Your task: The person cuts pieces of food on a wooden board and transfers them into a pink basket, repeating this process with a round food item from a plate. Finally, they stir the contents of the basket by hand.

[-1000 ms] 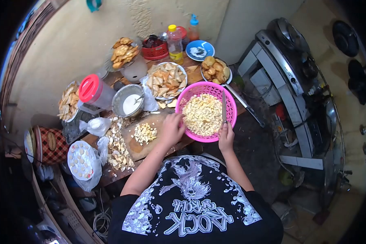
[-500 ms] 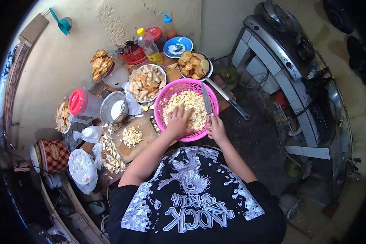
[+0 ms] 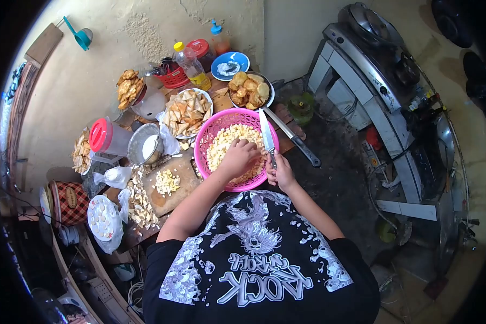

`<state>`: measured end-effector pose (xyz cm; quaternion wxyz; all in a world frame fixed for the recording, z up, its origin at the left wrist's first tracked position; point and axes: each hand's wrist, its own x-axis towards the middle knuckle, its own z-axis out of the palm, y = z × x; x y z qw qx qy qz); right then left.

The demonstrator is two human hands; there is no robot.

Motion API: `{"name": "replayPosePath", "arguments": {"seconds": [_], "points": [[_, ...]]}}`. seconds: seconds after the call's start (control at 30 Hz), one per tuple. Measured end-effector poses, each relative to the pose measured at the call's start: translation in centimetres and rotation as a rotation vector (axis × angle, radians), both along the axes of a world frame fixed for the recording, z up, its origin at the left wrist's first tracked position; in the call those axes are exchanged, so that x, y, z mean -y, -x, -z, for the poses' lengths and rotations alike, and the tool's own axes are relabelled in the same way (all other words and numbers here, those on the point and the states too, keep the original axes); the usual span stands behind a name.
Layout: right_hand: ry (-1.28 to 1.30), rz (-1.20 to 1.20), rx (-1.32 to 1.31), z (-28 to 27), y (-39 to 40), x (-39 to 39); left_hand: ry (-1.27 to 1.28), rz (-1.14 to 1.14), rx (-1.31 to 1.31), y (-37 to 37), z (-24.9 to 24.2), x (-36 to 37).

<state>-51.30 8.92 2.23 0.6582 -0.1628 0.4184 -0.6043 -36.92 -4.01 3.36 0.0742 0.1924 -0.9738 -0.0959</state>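
Observation:
A pink plastic basket (image 3: 200, 143) holds a heap of small pale-yellow diced pieces (image 3: 229, 138), possibly potato. My left hand (image 3: 242, 157) is in the basket, on top of the heap, with its fingers curled down; whatever they hold is hidden. At the basket's right rim, my right hand (image 3: 281, 170) grips the dark handle of a kitchen knife (image 3: 267, 132). The blade points up and away from me, lying across the rim. Left of the basket, more diced pieces (image 3: 166, 182) form a small pile on a wooden chopping board (image 3: 186, 189).
Behind the basket, a frying pan (image 3: 294, 137) of fried pieces has its handle jutting right. A plate of folded triangular pastries (image 3: 186, 113), a metal bowl (image 3: 146, 143) of white stuff and a red-lidded jug (image 3: 110, 137) stand left. Peelings (image 3: 140, 205) lie beside the board.
My left hand has gone from spread flat on the diced pieces to curled fingers. The knife stays in my right hand. The whole view has shifted slightly.

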Motion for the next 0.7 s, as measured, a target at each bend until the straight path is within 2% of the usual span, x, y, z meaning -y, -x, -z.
{"name": "replayPosePath", "arguments": {"seconds": [0.17,0.33,0.43,0.6,0.7], "points": [[0.001,0.025,0.041,0.4,0.5,0.0,0.046,-0.083,0.089,0.7,0.3,0.2],[0.011,0.012,0.078,0.1,0.5,0.3,-0.069,-0.215,-0.046,-1.2,0.5,1.7],[-0.008,0.022,0.084,0.0,0.5,0.3,-0.048,-0.288,-0.096,-2.0,-0.7,1.8],[0.000,0.005,0.068,0.4,0.6,0.5,-0.160,-0.159,-0.102,-1.4,-0.4,1.0],[0.000,0.004,0.054,0.5,0.6,0.5,-0.079,-0.087,-0.060,-0.2,0.1,0.0]]}}
